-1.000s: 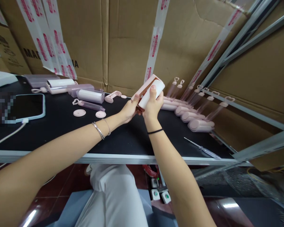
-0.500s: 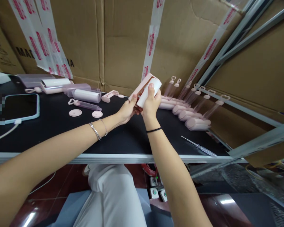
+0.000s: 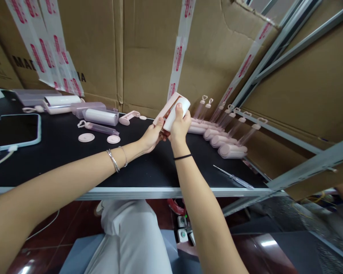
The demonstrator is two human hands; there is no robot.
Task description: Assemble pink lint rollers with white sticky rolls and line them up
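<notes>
My left hand (image 3: 152, 136) grips the lower end of a pink casing (image 3: 166, 108), its thumb along the side. My right hand (image 3: 179, 128) wraps round a white roll (image 3: 169, 121), thumb pressed flat on its face. Roll and casing lie side by side, tilted up and away over the table. A reddish-brown inner surface shows in the gap between them; how far the roll sits inside cannot be told. To the left lie a pink bracket (image 3: 129, 117), pink discs (image 3: 86, 137), and a translucent tube with a heart-shaped loop (image 3: 98, 128).
Several pink rollers (image 3: 232, 151) with upright heart-looped tubes stand in a row at right. A screwdriver (image 3: 233, 177) lies near the front edge. At left are a phone (image 3: 15, 131) on a cable and another white roll (image 3: 100, 116). Cardboard (image 3: 148, 57) walls the back; a metal frame (image 3: 311, 167) stands right.
The whole view has shifted slightly, so things appear a little further left. Both hands keep the same grip on the casing and roll. Something blurred now shows at the far right edge.
</notes>
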